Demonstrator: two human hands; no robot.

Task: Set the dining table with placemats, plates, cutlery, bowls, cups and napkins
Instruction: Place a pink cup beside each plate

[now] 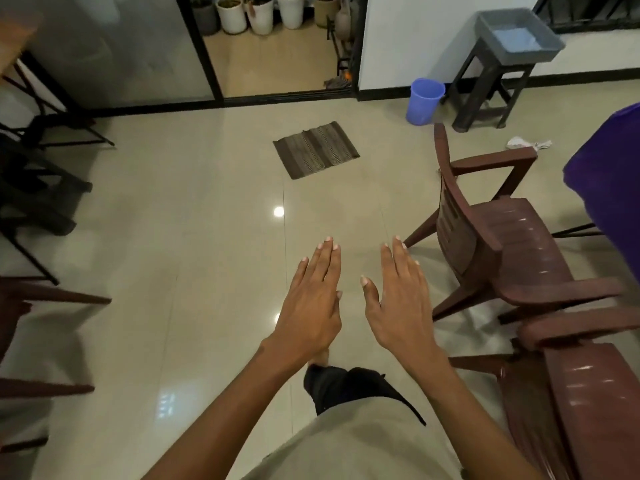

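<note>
**poster1:** Hands first, both are hanging out in front of the body, palms down, fingers straight and close together, holding nothing at all. Left hand (pixel 313 299) and right hand (pixel 401 306) are sitting side by side with a narrow gap between them, over bare floor tile (pixel 194 237).

**poster2:** So where's the stuff they're supposed to be laying out? Not seeing any plates or cups.

**poster1:** Same, no placemats, cutlery, bowls or napkins showing anywhere. Best guess for the desk is that purple-covered surface (pixel 609 188) poking in at the right edge, so the task's side is lying to the right and a bit ahead. The right hand is sitting nearer to it. Can't tell what's on top, it's cropped off.

**poster2:** Anything in the way over there?

**poster1:** Yeah, brown plastic chairs (pixel 512 244) are standing between the hands and that purple edge, one ahead on the right and more stacked close by the right arm. I'm thinking they'll be needing to swing round the chair backs. Straight ahead it's looking roomy, just a striped mat (pixel 317 150) well apart on the floor, a blue bucket (pixel 425 100) beyond it, and a grey tub (pixel 519 34) on a dark stool (pixel 485 81) by the wall. Dark chair frames (pixel 34 188) are crowding the left side.
</note>
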